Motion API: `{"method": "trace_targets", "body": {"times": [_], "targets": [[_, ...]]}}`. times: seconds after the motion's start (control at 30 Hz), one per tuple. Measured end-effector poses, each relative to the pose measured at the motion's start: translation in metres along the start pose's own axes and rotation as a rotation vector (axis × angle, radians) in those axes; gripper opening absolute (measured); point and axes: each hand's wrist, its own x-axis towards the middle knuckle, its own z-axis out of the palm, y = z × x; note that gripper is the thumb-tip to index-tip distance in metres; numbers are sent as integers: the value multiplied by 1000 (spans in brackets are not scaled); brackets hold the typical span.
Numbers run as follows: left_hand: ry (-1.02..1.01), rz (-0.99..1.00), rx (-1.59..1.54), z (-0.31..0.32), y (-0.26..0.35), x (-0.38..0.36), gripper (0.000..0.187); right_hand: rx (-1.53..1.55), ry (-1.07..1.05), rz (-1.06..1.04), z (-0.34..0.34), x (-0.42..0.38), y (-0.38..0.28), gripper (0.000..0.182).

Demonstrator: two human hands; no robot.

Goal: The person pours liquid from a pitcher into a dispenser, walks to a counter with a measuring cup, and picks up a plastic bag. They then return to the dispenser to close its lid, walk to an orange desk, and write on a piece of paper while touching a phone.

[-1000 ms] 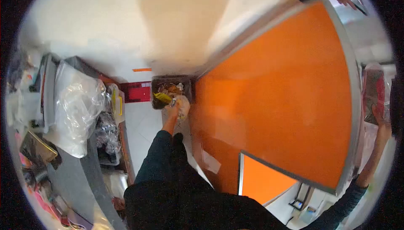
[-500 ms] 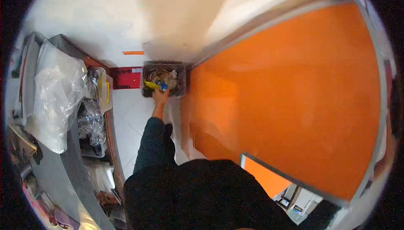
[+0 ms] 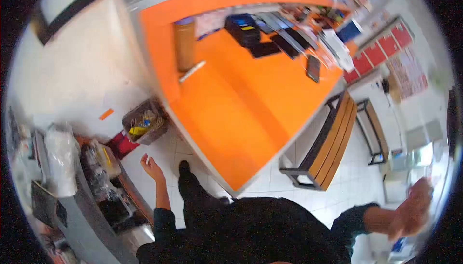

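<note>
My left hand [image 3: 152, 166] hangs over the floor at the left, its fingers loosely apart and nothing in them. Just above it stands a dark bin [image 3: 147, 137] with a yellow and blue wrapper [image 3: 137, 131] lying among crumpled waste. Far to the right, my right hand [image 3: 412, 208] is raised in front of my body. Motion blurs its fingers, so whether it holds anything does not show. A blue and white item [image 3: 399, 245] appears just below that hand, too smeared to name.
An orange counter [image 3: 241, 114] juts toward me, bearing a black device [image 3: 242, 30] and a phone [image 3: 313, 68]. A wooden bench [image 3: 333, 143] stands to its right. On the left, a grey shelf unit [image 3: 91, 215] holds plastic-wrapped goods [image 3: 60, 160].
My left hand has come away from the bin, leaving the yellow and blue wrapper inside. The view has swung right and up, and my right hand has entered it.
</note>
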Motion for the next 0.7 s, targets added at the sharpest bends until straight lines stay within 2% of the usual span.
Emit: {"method": "trace_targets", "body": {"times": [0.03, 0.07, 0.13, 0.2, 0.3, 0.33, 0.37, 0.43, 0.53, 0.63, 0.67, 0.7], "targets": [[34, 50, -66, 15, 37, -15, 27, 227, 14, -21, -21, -33, -8, 63], [-64, 62, -127, 25, 49, -23, 25, 385, 1, -67, -38, -61, -15, 65], [-224, 159, -277, 61, 93, -53, 26, 661, -205, -178, -65, -96, -27, 67], [-438, 515, 80, 95, 130, -80, 38, 874, -496, -344, -86, -110, -38, 69], [-469, 449, 1117, 137, 195, -135, 52, 1070, -790, -547, -100, -126, -33, 72], [-414, 528, 1155, 147, 176, -130, 60, 1101, -834, -600, -100, -132, -25, 73], [-410, 521, 1171, 149, 178, -129, 60, 1124, -903, -594, -96, -136, -9, 71], [-391, 479, 1188, 155, 187, -134, 59, 1117, -913, -571, -83, -145, 38, 68], [-380, 544, 1174, 157, 194, -136, 58, 1144, -920, -571, -64, -151, 115, 64], [-292, 374, 1359, 185, 211, -131, 55, 1180, -933, -602, -47, -144, 200, 59], [-255, 531, 1003, 201, 197, -118, 47, 1191, -938, -614, -41, -140, 227, 57], [-347, 689, 975, 230, 193, -107, 42, 1203, -947, -627, -36, -137, 252, 56]]}}
